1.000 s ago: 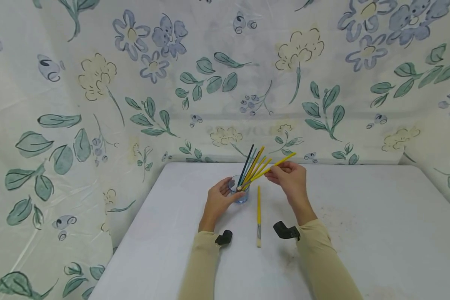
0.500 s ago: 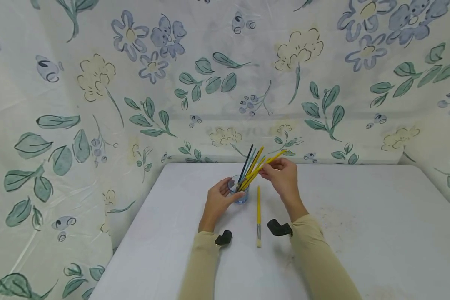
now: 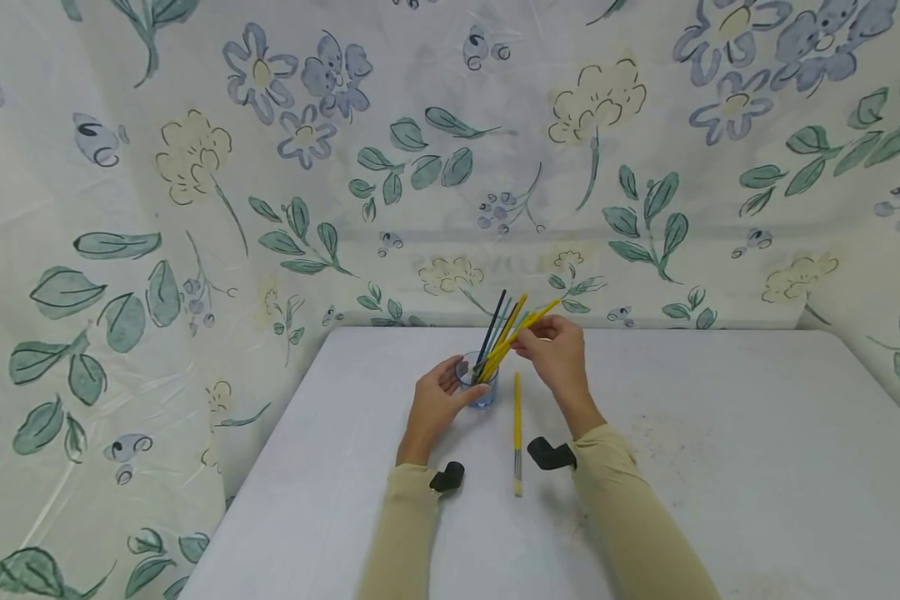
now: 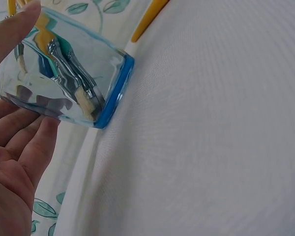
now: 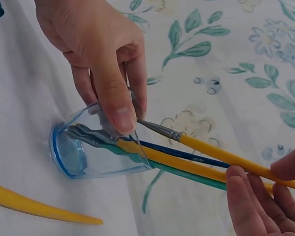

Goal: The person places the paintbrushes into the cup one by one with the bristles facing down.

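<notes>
My left hand [image 3: 437,408] holds a clear, blue-based drinking glass [image 3: 482,399] between thumb and fingers. Several paintbrushes with yellow, teal and dark blue handles lean in the glass, their metal ferrules [image 4: 69,69] showing through its wall in the left wrist view. With thumb and fingers my right hand [image 3: 557,357] pinches the handle of a yellow paintbrush [image 5: 206,151]. Its bristle end is down at the glass rim, close to my left thumb [image 5: 119,105], and its handle slants up to the right. Another yellow paintbrush [image 3: 517,417] lies on the table between my forearms, bristles toward me.
A white table [image 3: 720,467] carries everything, with faint specks on its right side. Behind it hangs a floral cloth [image 3: 450,225], which also covers the left side. Black wrist cameras [image 3: 552,453] sit on both sleeves.
My right hand has moved left toward the glass, bringing the yellow paintbrush down among the others at the rim. The left hand, glass and lying paintbrush have stayed put.
</notes>
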{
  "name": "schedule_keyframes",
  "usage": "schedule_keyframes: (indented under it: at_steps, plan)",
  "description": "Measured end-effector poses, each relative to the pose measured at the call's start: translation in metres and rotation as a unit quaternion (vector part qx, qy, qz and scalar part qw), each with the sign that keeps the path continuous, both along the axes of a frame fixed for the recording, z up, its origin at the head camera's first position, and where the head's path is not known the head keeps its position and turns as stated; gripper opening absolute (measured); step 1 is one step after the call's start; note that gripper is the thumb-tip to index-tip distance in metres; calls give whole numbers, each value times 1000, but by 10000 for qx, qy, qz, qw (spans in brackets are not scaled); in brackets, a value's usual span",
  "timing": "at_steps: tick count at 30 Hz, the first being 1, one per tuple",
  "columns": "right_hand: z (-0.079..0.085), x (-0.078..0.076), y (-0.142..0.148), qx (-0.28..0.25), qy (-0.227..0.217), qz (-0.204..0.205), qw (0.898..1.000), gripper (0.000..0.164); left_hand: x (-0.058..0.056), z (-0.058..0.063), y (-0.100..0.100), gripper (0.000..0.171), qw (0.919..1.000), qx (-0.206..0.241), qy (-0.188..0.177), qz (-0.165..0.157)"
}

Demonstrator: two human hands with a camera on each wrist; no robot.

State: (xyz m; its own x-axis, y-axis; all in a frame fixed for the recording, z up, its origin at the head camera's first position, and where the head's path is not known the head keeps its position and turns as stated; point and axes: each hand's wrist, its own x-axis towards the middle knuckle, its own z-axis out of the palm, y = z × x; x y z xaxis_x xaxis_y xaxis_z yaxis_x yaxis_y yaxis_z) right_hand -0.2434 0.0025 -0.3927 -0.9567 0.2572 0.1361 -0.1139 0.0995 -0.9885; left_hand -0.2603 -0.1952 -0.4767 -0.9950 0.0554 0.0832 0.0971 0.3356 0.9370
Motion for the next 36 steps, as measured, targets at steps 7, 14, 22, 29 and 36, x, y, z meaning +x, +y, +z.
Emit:
schedule_keyframes:
  at_steps: [7,14,22,29,36]
  plan:
    - [-4,-5,-5,29,-118,6,9999,21,-1,-2,0,84,10000,59,-8,-12]
    - [-7,-5,-8,76,-139,68,9999,21,-1,-2,-1,86,9998,192,-39,-64]
    - [-12,-4,-11,146,-354,187,9991,22,-1,-4,-3,86,9998,208,-9,-77]
    - [-13,-4,-14,177,-391,192,9989,23,0,-4,-3,87,9997,200,22,-104]
    - [-13,-3,-16,237,-545,267,9979,24,0,-4,-4,87,9997,223,22,-88]
